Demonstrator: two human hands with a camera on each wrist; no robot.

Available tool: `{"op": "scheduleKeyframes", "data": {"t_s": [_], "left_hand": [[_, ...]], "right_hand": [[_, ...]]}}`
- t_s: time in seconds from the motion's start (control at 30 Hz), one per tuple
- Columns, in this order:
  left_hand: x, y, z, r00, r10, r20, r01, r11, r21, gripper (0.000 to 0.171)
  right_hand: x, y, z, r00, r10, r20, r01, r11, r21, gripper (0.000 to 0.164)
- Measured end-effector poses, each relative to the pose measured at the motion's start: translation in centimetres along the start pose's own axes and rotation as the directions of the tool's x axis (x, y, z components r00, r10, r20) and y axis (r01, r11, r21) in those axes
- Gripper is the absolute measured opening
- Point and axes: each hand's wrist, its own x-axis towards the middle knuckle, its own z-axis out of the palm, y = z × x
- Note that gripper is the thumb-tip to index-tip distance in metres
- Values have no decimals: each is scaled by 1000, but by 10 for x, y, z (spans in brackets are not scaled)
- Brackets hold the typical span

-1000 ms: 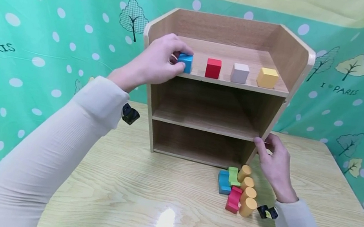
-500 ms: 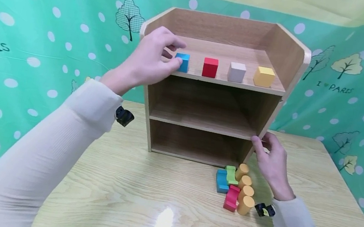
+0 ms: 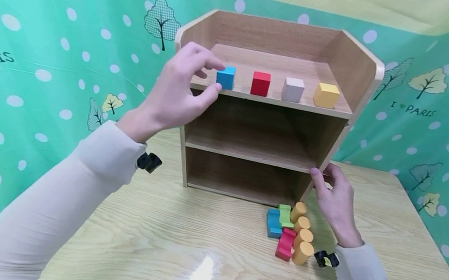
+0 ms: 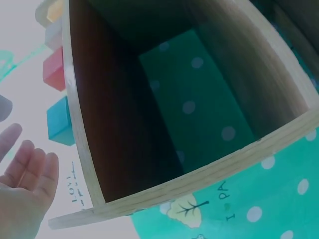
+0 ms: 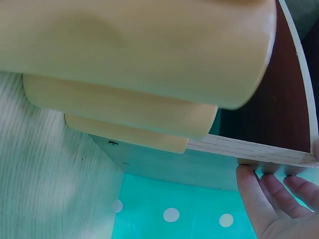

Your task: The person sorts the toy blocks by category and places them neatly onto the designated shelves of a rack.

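My left hand (image 3: 177, 91) hovers at the left end of the top board of a small wooden shelf (image 3: 257, 156), thumb and fingers spread around a blue cube (image 3: 226, 79). A gap shows between this hand and the blue cube (image 4: 61, 122) in the left wrist view. To its right on the same board sit a red cube (image 3: 260, 84), a grey-white cube (image 3: 292, 90) and a yellow cube (image 3: 326, 96). Low on the shelf's right side, my right hand (image 3: 336, 199) pinches the side panel, thumb at the front edge and fingertips (image 5: 245, 172) against the outer face.
In front of the shelf's right corner stand several yellow cylinders (image 3: 302, 253). Beside them lie a blue curved block (image 3: 274, 225), a green curved block (image 3: 285, 216) and a red curved block (image 3: 285, 245). A dotted green curtain (image 3: 65, 61) hangs behind the wooden table (image 3: 137, 244).
My left hand has let go of the blue cube and drawn back a little to the left and down. The cube stays on the top board. The right hand keeps its hold on the shelf.
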Motion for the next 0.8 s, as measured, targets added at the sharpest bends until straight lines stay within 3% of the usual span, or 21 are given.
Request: {"op": "scheduleKeyframes", "data": {"t_s": [0.33,0.6,0.8], "left_hand": [[-24,3,16,996,86,-26,-87,993,-85,18],[-51,2,40,996,90,-5,-89,982,-168,17],[-71,3,59,995,88,52,-76,977,-200,17]], "right_hand": [[-1,0,0,1000,13,2,-13,1000,11,57],[-1,0,-1,1000,12,-1,-12,1000,14,55],[0,0,0,1000,5,-2,-5,1000,7,55]]}}
